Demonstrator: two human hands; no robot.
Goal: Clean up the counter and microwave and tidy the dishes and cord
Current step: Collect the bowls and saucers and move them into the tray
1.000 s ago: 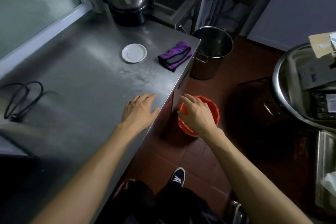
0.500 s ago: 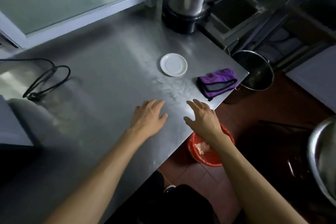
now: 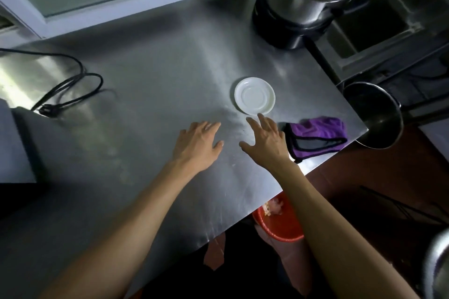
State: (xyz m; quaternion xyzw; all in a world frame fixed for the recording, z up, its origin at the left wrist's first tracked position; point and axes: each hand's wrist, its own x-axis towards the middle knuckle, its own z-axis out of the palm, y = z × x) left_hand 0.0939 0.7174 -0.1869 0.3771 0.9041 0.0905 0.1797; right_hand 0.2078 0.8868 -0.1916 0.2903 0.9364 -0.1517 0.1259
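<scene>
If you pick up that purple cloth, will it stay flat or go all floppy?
Probably floppy: the purple cloth lies folded and rumpled on the steel counter, so it should droop. It looks light, and unlike the white saucer, it likely won't break if dropped.

Both hands lie over the counter (image 3: 150,94), side by side. The saucer (image 3: 254,96) sits just past the fingertips (image 3: 261,118) of the right hand (image 3: 266,143). The cloth (image 3: 315,137) lies just right of those fingers. The cord (image 3: 70,91) lies far left of the left hand (image 3: 198,144). A bucket (image 3: 281,223) sits on the floor below the counter edge.
</scene>
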